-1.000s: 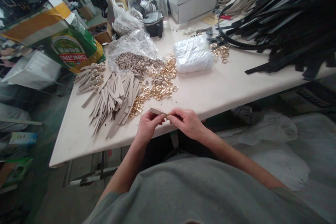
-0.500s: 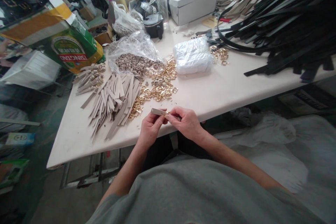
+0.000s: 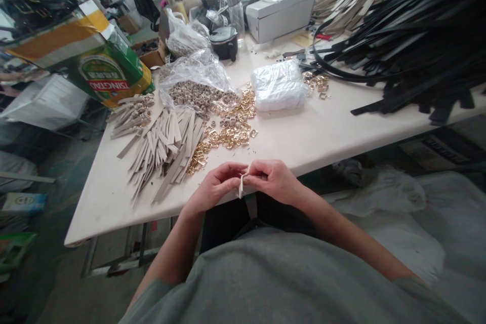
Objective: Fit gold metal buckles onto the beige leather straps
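Observation:
Close to the table's front edge, my left hand and my right hand meet around a short beige strap. Fingers and thumb of each hand pinch it, and one end points down toward me. Whether a buckle sits on the strap is hidden by my fingers. Just beyond my hands lies a pile of gold buckles. To the left of them, beige straps are fanned out in a heap. Small beige loops spill from a clear plastic bag.
A white plastic-wrapped pack rests mid-table, with a white box behind it. Black straps hang over the right side. A lidded black pot stands at the back. On the left is a green carton.
The strap has turned from lying leftward across my fingers to pointing down toward me. My left hand has shifted slightly left and lower, and my right hand slightly lower.

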{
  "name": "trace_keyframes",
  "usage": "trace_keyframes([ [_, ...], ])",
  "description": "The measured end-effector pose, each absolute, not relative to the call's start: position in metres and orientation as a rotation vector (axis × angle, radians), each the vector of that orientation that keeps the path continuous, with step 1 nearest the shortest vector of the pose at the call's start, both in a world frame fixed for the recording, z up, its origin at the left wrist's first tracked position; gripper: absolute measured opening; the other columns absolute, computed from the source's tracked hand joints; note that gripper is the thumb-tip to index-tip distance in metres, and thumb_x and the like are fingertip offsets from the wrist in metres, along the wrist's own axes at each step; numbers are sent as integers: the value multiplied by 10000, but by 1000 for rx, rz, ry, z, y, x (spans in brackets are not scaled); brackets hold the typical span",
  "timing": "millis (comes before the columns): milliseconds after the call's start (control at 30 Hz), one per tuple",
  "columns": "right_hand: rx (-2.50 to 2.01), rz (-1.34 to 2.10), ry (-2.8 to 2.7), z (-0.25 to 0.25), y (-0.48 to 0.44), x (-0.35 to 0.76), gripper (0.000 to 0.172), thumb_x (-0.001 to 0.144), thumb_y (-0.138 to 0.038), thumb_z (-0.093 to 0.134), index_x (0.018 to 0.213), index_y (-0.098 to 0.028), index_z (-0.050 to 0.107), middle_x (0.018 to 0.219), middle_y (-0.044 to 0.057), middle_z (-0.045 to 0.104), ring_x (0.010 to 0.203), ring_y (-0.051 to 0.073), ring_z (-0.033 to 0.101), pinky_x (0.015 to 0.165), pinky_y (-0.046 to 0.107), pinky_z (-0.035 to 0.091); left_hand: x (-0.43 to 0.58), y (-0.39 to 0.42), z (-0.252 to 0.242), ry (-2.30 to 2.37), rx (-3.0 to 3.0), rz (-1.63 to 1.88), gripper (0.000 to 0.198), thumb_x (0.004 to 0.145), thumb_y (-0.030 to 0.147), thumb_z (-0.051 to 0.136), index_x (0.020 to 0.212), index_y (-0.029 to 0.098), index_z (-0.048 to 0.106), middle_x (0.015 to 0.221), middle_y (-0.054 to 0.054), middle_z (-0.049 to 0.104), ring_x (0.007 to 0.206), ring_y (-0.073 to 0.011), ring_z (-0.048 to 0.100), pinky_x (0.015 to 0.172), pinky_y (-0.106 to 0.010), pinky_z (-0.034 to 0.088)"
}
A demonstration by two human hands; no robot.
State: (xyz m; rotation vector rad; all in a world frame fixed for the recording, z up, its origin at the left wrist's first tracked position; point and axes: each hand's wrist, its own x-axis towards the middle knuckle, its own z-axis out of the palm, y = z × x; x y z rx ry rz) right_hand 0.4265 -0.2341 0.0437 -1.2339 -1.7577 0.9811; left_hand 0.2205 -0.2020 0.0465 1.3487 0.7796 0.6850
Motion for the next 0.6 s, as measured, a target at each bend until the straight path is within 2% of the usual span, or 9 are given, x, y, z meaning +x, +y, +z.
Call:
trace_keyframes([
  [167, -1154, 866, -2010, 43, -227, 439, 331, 942, -379, 619, 688, -166, 616, 592, -28, 573, 559, 96, 483, 565, 229, 314, 219, -201, 49, 846, 1272, 604, 253, 717, 331, 843, 860, 163, 720, 776, -12, 689, 689, -121, 614, 650, -226, 496],
  [300, -1162, 549, -2246, 39, -212, 446, 333, 976, -387, 585, 724, -178, 649, 649, 0, 641, 599, 116, 528, 583, 245, 313, 223, -200, 47, 972, 1371, 604, 221, 749, 338, 795, 869, 165, 728, 795, -16, 697, 697, -123, 599, 652, -230, 466],
  [400, -1155, 290, -2351, 38, -199, 446, 325, 975, -391, 591, 735, -183, 659, 698, 20, 671, 630, 139, 559, 592, 264, 328, 227, -194, 38, 1070, 1455, 606, 183, 751, 326, 769, 823, 161, 738, 727, -4, 675, 644, -111, 555, 603, -221, 415],
  [533, -1193, 46, -2097, 38, -195, 442, 216, 979, -312, 579, 850, -179, 690, 929, 79, 724, 853, 191, 644, 760, 289, 428, 233, -183, 21, 1100, 1235, 830, 173, 711, 325, 763, 774, 171, 715, 661, 23, 637, 587, -95, 531, 574, -214, 394],
  [600, -1251, 94, -1930, 35, -201, 439, 223, 959, -333, 609, 819, -179, 685, 902, 77, 716, 844, 192, 654, 773, 290, 450, 238, -181, 15, 1071, 1067, 929, 190, 689, 333, 771, 771, 176, 703, 635, 36, 620, 551, -84, 517, 558, -209, 394],
])
